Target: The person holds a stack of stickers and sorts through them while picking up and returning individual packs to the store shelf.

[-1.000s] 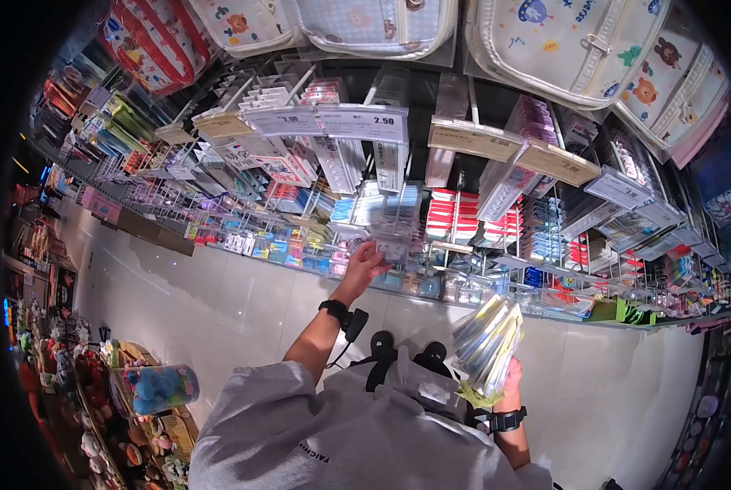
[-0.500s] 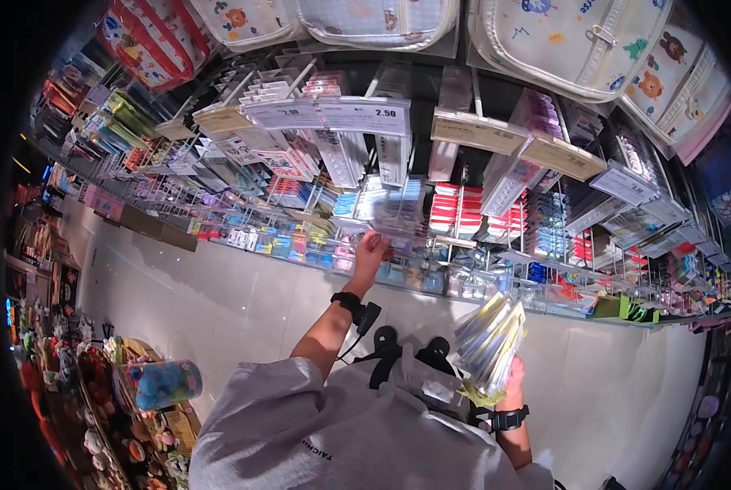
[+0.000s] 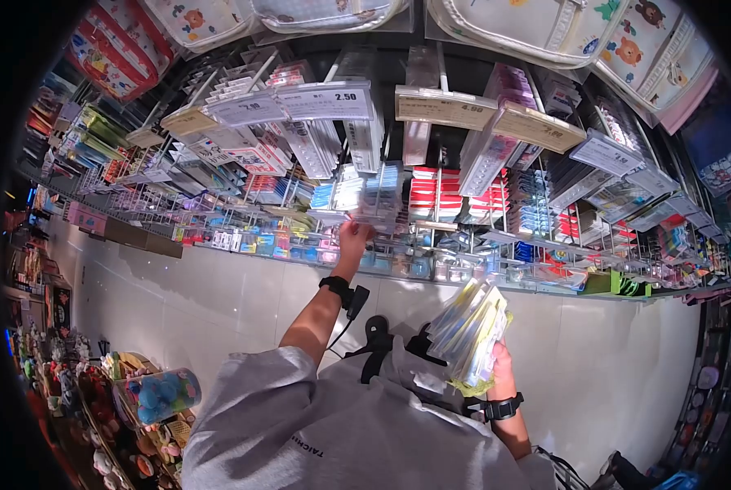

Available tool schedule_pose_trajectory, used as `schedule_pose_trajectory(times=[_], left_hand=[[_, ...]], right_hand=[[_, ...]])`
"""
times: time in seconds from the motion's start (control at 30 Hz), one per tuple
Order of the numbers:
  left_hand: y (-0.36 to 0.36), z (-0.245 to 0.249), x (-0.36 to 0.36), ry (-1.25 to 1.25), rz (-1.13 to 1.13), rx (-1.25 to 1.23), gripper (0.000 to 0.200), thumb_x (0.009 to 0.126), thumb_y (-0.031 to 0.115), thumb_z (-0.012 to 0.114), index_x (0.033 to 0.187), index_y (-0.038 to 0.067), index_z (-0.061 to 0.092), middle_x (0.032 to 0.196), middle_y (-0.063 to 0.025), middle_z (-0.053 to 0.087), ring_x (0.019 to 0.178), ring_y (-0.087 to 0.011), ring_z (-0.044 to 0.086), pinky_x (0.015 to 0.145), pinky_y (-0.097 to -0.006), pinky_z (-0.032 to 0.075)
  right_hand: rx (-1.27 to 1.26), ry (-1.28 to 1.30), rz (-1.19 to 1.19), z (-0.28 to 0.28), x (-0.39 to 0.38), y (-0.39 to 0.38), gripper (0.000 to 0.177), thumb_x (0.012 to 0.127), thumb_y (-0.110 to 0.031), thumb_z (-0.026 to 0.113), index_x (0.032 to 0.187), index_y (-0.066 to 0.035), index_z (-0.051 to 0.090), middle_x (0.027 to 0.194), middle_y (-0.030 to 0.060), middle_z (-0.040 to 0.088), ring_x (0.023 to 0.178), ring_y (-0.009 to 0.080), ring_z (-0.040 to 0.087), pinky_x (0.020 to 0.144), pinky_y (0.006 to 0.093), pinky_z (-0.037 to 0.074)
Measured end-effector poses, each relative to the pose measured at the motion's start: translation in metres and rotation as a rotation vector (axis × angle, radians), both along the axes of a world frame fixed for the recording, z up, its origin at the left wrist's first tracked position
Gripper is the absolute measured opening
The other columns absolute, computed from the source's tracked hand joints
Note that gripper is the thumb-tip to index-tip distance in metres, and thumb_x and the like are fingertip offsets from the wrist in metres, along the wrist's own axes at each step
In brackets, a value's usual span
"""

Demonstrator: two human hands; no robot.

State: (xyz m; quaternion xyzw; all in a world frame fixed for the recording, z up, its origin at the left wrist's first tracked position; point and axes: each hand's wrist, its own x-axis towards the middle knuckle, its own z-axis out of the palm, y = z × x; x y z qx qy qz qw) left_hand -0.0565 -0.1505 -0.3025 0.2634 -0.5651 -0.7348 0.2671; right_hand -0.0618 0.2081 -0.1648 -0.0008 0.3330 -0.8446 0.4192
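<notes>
My left hand [image 3: 354,234] is raised to the rack, fingers curled together at the front of a hook hung with blue and white packets [image 3: 365,188]. A clear tag holder is beside its fingertips. What the fingers pinch, if anything, is too small to make out. Down at the right, my right hand [image 3: 503,363] is closed around a fanned bundle of clear plastic packets [image 3: 469,331] with yellow-green edges. The packets' contents cannot be read.
Red and white packets [image 3: 436,196] hang right of my left hand. Price tags [image 3: 443,109] jut out above, and clear-fronted bags [image 3: 512,28] hang on top. A clear tub of blue items [image 3: 160,395] stands lower left. Pale floor tiles [image 3: 218,286] lie below the rack.
The view has shifted, so the rack sits further left and slightly higher. My left hand stays at the same hook area, a little nearer the blue and white packets. My right hand still holds the bundle.
</notes>
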Motion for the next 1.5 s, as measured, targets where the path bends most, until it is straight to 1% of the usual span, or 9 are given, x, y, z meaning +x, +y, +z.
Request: schedule_pose_trajectory(times=[0.13, 0.3, 0.6, 0.7, 0.77, 0.9, 1.0, 1.33, 1.5], left_hand=[[0.010, 0.010, 0.006, -0.022, 0.121, 0.098, 0.014, 0.082, 0.008, 0.050, 0.093, -0.001, 0.049, 0.083, -0.0039, 0.056, 0.072, -0.0114, 0.055, 0.060, -0.0244, 0.048], [-0.007, -0.001, -0.002, -0.312, 0.221, -0.271, 0.027, 0.079, 0.025, 0.060, 0.079, -0.003, 0.057, 0.066, -0.0024, 0.058, 0.057, -0.0056, 0.048, 0.048, -0.0214, 0.037], [0.014, -0.014, -0.024, -0.046, 0.437, -0.202, 0.022, 0.079, 0.021, 0.056, 0.081, -0.001, 0.057, 0.066, -0.0040, 0.057, 0.062, -0.0124, 0.050, 0.060, -0.0257, 0.041], [0.045, 0.052, 0.018, -0.336, -0.130, -0.166, 0.020, 0.077, 0.015, 0.057, 0.087, -0.002, 0.055, 0.069, -0.0029, 0.056, 0.062, -0.0093, 0.050, 0.058, -0.0229, 0.041], [0.075, 0.129, 0.036, -0.177, -0.316, -0.005, 0.017, 0.077, 0.017, 0.060, 0.082, 0.002, 0.054, 0.072, -0.0009, 0.053, 0.062, -0.0067, 0.049, 0.056, -0.0218, 0.041], [0.135, 0.249, 0.058, -0.328, -0.620, -0.768, 0.041, 0.066, 0.027, 0.070, 0.094, 0.005, 0.050, 0.083, -0.0079, 0.047, 0.070, -0.0181, 0.053, 0.060, -0.0280, 0.044], [0.148, 0.233, 0.055, -0.344, -0.439, -1.106, 0.049, 0.062, 0.027, 0.071, 0.098, 0.005, 0.047, 0.088, -0.0112, 0.046, 0.078, -0.0263, 0.052, 0.066, -0.0335, 0.044], [0.131, 0.214, 0.049, -0.394, -0.493, -0.468, 0.031, 0.074, 0.026, 0.062, 0.086, 0.003, 0.047, 0.057, -0.0075, 0.052, 0.049, -0.0215, 0.054, 0.048, -0.0304, 0.041], [0.137, 0.226, 0.042, -0.493, -0.616, -0.769, 0.023, 0.079, 0.023, 0.057, 0.082, 0.001, 0.050, 0.060, -0.0063, 0.056, 0.051, -0.0153, 0.056, 0.045, -0.0261, 0.041]], right_hand=[[0.007, -0.009, 0.015, 0.004, 0.004, -0.002, 0.070, 0.063, -0.028, 0.070, 0.119, -0.001, 0.037, 0.100, 0.0095, 0.056, 0.085, 0.0205, 0.058, 0.075, 0.0317, 0.049], [0.066, 0.021, 0.047, 0.002, 0.005, -0.005, 0.072, 0.062, -0.031, 0.070, 0.119, -0.002, 0.037, 0.101, 0.0082, 0.055, 0.087, 0.0180, 0.057, 0.074, 0.0306, 0.048], [0.204, 0.021, 0.067, 0.022, 0.003, -0.019, 0.078, 0.064, -0.025, 0.068, 0.126, -0.005, 0.026, 0.109, 0.0074, 0.047, 0.098, 0.0187, 0.049, 0.079, 0.0301, 0.044], [0.260, 0.075, 0.065, 0.016, -0.004, -0.024, 0.073, 0.068, -0.024, 0.065, 0.126, -0.004, 0.026, 0.112, 0.0081, 0.045, 0.100, 0.0192, 0.047, 0.081, 0.0300, 0.043], [0.305, 0.056, 0.040, 0.013, -0.005, -0.031, 0.063, 0.073, -0.020, 0.061, 0.124, -0.004, 0.028, 0.112, 0.0088, 0.045, 0.102, 0.0192, 0.047, 0.083, 0.0309, 0.042], [0.233, -0.078, -0.022, 0.008, -0.007, -0.053, 0.051, 0.078, -0.015, 0.058, 0.121, -0.004, 0.032, 0.113, 0.0092, 0.046, 0.102, 0.0187, 0.047, 0.083, 0.0314, 0.042], [0.185, -0.072, -0.027, 0.016, -0.008, -0.066, 0.051, 0.078, -0.015, 0.058, 0.121, -0.004, 0.032, 0.113, 0.0088, 0.046, 0.101, 0.0184, 0.048, 0.083, 0.0310, 0.043], [0.053, 0.102, 0.030, -0.014, -0.009, -0.048, 0.068, 0.073, -0.016, 0.065, 0.126, -0.006, 0.025, 0.118, 0.0094, 0.041, 0.107, 0.0219, 0.043, 0.088, 0.0342, 0.039], [0.315, 0.250, 0.201, 0.005, -0.009, -0.047, 0.061, 0.069, 0.002, 0.057, 0.123, -0.004, 0.030, 0.113, 0.0085, 0.045, 0.101, 0.0196, 0.047, 0.082, 0.0325, 0.042]])
